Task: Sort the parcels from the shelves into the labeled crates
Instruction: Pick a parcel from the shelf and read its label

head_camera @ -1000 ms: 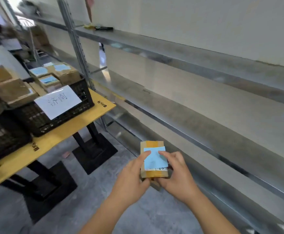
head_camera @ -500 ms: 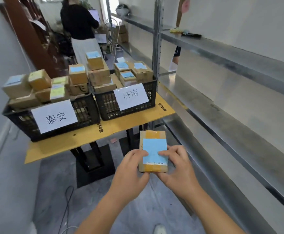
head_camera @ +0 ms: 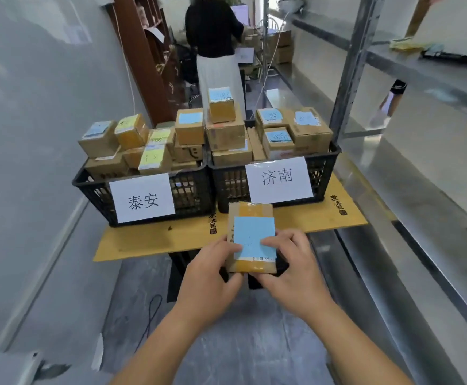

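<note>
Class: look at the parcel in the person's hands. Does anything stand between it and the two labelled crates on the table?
Nothing visible does. The parcel is held by both hands just before the table, and the crates sit right behind. Both are heaped with boxes above the rims.

Bright, even daylight from the far doorway, soft shadows, edges bent and smeared (wide-angle lens)

two bare forearms, no sleeves or gloves showing

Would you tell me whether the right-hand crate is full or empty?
Full: the right-hand crate, signed 济南, holds parcels stacked well above its rim.
</note>
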{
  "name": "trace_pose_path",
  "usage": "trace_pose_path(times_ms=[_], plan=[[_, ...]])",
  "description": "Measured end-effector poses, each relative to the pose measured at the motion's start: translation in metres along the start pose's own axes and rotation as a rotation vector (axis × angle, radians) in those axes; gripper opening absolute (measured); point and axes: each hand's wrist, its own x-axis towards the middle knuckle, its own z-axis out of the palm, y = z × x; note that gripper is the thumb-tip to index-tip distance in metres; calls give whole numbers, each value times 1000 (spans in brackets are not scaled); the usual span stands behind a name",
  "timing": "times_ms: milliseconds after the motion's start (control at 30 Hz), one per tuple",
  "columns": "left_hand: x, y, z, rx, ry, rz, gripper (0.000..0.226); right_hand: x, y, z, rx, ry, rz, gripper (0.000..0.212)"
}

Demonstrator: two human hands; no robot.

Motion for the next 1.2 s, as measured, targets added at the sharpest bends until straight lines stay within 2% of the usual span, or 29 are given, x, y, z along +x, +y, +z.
trace_pose_path(times_ms=[167,333,600,900,1033,1200], plan=[[22,-23,-19,21,59,-109,41,51,4,32,75,-124,-58,74],[42,-65,-51,90,100,-212,41,97,2,80,95,-202,-94,67],[96,-153,-110,107,142,-271,43,182,-4,169,50,-259,-126,59],[191,-252,-184,59,85,-219,38,291,-17,263,-9,-214,-94,58],[230,-278,-202,-10,68,-189,30,330,-19,283,-75,-217,-78,57],[288,-301,-207,7,64,-161,33,383,-15,291,-196,-204,-71,55]])
